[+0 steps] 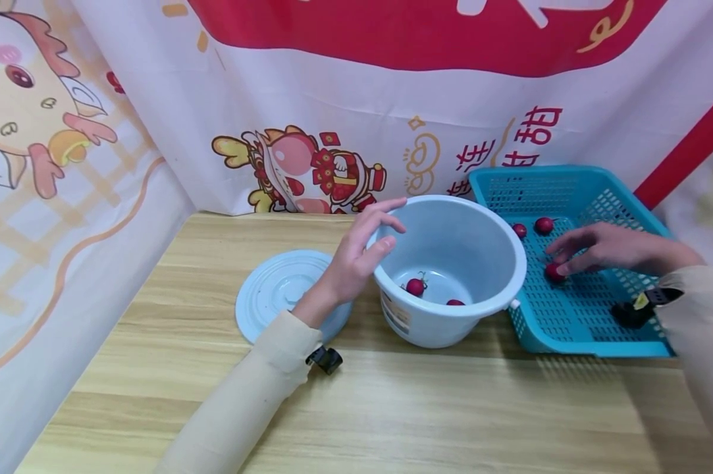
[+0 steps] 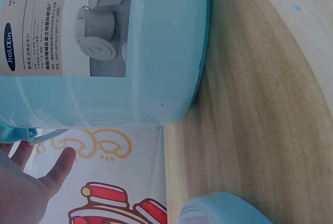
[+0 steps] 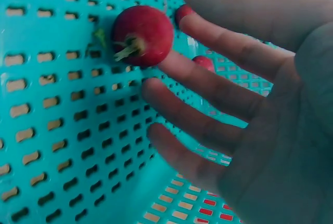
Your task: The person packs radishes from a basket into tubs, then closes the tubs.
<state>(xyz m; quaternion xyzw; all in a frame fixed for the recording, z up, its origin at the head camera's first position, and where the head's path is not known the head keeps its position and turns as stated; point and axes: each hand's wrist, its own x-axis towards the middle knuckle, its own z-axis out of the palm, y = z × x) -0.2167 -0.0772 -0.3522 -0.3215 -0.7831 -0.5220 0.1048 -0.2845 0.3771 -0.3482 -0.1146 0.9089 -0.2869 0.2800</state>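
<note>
My left hand (image 1: pixel 356 253) is at the left rim of a light-blue bucket (image 1: pixel 445 250), fingers spread loosely and reaching over the edge. Inside the bucket lie a red radish (image 1: pixel 415 287) with a wisp of stem and another radish (image 1: pixel 454 303) partly hidden by the near wall. My right hand (image 1: pixel 613 249) reaches into a teal basket (image 1: pixel 593 349) at a round radish (image 3: pixel 143 35). Its fingers extend with the thumb apart, and one fingertip meets the radish's side in the right wrist view. Farther back in the basket are two more radishes, one (image 1: pixel 544 226) beside the other (image 1: pixel 519 230).
A round light-blue lid (image 1: pixel 261 289) lies on the wooden table (image 1: pixel 392 408) left of the bucket, partly under my left forearm. The basket stands close against the bucket's right side. A printed cloth (image 1: pixel 332 99) hangs behind the table.
</note>
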